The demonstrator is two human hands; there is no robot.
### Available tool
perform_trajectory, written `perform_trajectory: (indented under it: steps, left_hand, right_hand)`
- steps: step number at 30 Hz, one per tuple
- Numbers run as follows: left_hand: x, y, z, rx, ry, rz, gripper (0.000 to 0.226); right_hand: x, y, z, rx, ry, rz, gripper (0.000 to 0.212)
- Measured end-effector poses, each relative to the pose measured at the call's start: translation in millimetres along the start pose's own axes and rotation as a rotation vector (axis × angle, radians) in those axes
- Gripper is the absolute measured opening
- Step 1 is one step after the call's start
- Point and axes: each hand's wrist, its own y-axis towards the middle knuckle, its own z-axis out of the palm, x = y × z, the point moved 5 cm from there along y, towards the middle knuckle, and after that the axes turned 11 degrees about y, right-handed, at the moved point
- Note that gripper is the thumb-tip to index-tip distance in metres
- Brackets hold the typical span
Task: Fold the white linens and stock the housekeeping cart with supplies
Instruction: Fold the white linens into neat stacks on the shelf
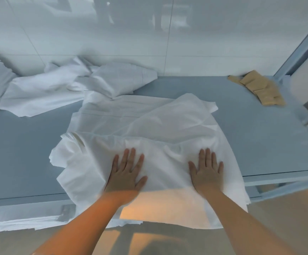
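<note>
Both hands flat on rumpled white linen.

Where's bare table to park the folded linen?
Bare table between the white linen under both hands and the tan cloths; also left, below the crumpled pile. Back-left is crowded.
</note>
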Motion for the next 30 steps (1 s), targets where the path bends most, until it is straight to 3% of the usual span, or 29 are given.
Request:
perform_trajectory:
  steps: [4,6,8,10,13,15,19,21,24,30]
  left_hand:
    - [1.7,-27.8,1.3,0.029,-0.046,0.011,0.066]
    - [1.9,-44.1,0.2,0.045,-0.068,0.008,0.065]
    - [1.2,-57.1,-5.2,0.024,-0.071,0.006,0.064]
    - [-3.0,-67.1,-12.3,0.005,-0.075,-0.008,0.062]
    - [-11.6,-72.0,-21.5,0.011,-0.142,-0.084,0.058]
    - [-15.1,-66.6,-37.3,-0.042,-0.276,-0.156,0.054]
    - [-5.6,-32.9,-74.2,-0.321,-0.285,-0.259,0.034]
    - [5.2,-8.0,-82.5,-0.236,-0.284,-0.322,0.039]
    - [16.2,21.7,-76.3,0.068,-0.113,-0.377,0.047]
    - [-12.4,-6.0,-55.7,0.575,-0.105,-0.291,0.071]
  right_hand:
    - [2.7,-25.8,-3.9,0.025,-0.112,0.033,0.069]
    - [12.4,-22.3,-23.6,-0.098,-0.121,0.037,0.060]
    - [32.8,-3.7,-47.9,-0.275,0.013,-0.079,0.041]
    - [63.5,21.4,-58.8,-0.310,0.136,-0.276,0.034]
    - [115.4,54.0,-39.1,-0.004,0.049,-0.479,0.058]
    - [124.7,67.9,-14.1,0.195,-0.078,-0.481,0.073]
    - [99.2,70.4,6.0,0.195,-0.139,-0.418,0.078]
    - [83.9,62.9,7.9,0.172,-0.124,-0.399,0.079]
    - [62.7,49.5,8.0,0.142,-0.093,-0.364,0.079]
    - [37.7,33.8,5.6,0.118,-0.104,-0.336,0.077]
